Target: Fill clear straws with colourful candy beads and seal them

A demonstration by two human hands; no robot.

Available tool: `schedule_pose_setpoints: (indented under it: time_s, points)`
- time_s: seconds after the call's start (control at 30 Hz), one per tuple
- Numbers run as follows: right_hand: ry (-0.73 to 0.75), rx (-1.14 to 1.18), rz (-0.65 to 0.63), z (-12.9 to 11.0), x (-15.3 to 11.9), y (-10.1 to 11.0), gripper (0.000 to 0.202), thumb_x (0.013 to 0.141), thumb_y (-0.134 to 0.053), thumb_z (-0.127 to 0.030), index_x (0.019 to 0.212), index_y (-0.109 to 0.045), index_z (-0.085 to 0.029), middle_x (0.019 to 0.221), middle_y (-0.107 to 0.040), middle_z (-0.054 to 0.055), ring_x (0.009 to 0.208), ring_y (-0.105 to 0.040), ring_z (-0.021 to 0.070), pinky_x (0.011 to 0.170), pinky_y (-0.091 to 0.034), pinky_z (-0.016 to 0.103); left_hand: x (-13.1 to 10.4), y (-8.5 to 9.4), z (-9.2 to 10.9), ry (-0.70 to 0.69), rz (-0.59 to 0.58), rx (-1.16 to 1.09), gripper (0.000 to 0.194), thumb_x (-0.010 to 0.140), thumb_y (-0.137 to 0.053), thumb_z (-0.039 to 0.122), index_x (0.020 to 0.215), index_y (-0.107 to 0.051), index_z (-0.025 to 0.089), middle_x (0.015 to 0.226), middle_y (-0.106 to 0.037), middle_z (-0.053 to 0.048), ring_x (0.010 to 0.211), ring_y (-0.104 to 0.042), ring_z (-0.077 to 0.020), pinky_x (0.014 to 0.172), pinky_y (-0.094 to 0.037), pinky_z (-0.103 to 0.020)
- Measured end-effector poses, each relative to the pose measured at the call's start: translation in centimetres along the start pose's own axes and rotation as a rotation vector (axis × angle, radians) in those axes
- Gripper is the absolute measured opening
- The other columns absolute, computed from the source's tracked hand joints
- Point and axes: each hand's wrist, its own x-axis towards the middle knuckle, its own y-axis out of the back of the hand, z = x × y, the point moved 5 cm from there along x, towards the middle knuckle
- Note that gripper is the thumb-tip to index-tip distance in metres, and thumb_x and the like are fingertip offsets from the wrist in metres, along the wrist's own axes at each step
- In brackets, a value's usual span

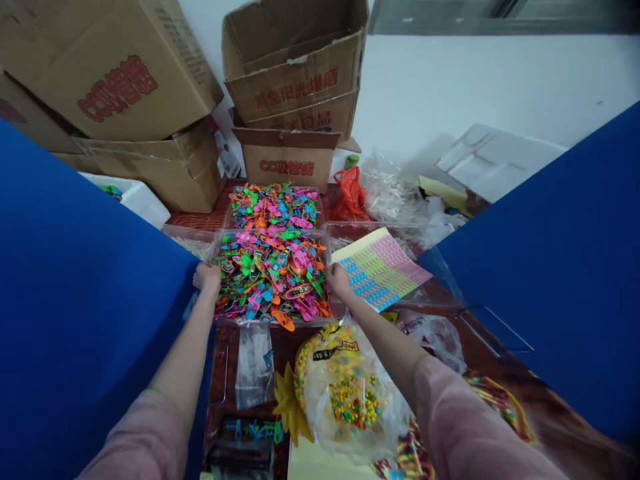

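A clear plastic tray (255, 323) heaped with small plastic pieces (273, 277) in pink, green, orange and blue lies in front of me. My left hand (207, 277) is closed around its left side, and my right hand (339, 279) grips the opposite side. Behind it, a second heap of the same coloured pieces (274, 205) fills another clear tray. Beside my right hand lies a sticker sheet (383, 270) printed in blue, green and pink rows. Below my right forearm, a clear bag (350, 400) holds tiny multicoloured balls.
Cardboard boxes (195, 163) are stacked at the back left, with an open carton (295, 87) at the back centre. A red plastic bag (351, 193) and clear wrappings (390, 187) lie behind right. Blue panels (565, 280) flank both sides. Clear packets (254, 367) lie in front.
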Motion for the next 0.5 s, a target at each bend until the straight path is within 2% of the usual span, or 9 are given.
schedule_pose_setpoints:
  time_s: [0.23,0.37,0.5]
  points:
    - [-0.036,-0.09,-0.022,0.1,-0.3,-2.1,0.034,0.101,-0.035,-0.019,0.112,-0.064,-0.005,0.104,-0.07,0.02,0.088,-0.068,0.0197,0.07,-0.043,0.025,1.3,-4.6,-2.3,0.003,-0.077,-0.024,0.03,0.089,-0.057,0.026,0.109,-0.072,0.009,0.111,-0.072,-0.025,0.107,-0.07,-0.0372,0.086,-0.054,-0.041]
    - [-0.033,-0.156,-0.055,-0.1,0.0,-2.0,0.034,0.096,-0.037,-0.011,0.115,-0.065,-0.004,0.111,-0.068,0.025,0.1,-0.068,0.0234,0.076,-0.047,0.027,2.0,-5.6,-2.2,-0.014,-0.075,-0.027,0.037,0.094,-0.053,0.032,0.115,-0.069,0.007,0.112,-0.071,-0.026,0.108,-0.069,-0.0366,0.085,-0.054,-0.042]
    - [0.009,-0.199,-0.112,-0.7,1.0,-1.8,0.03,0.094,-0.046,-0.012,0.112,-0.068,-0.004,0.108,-0.07,0.025,0.104,-0.068,0.0268,0.081,-0.048,0.03,3.0,-6.1,-1.2,-0.047,-0.062,-0.018,0.042,0.096,-0.048,0.038,0.118,-0.068,0.008,0.113,-0.07,-0.027,0.108,-0.069,-0.0367,0.086,-0.055,-0.045]
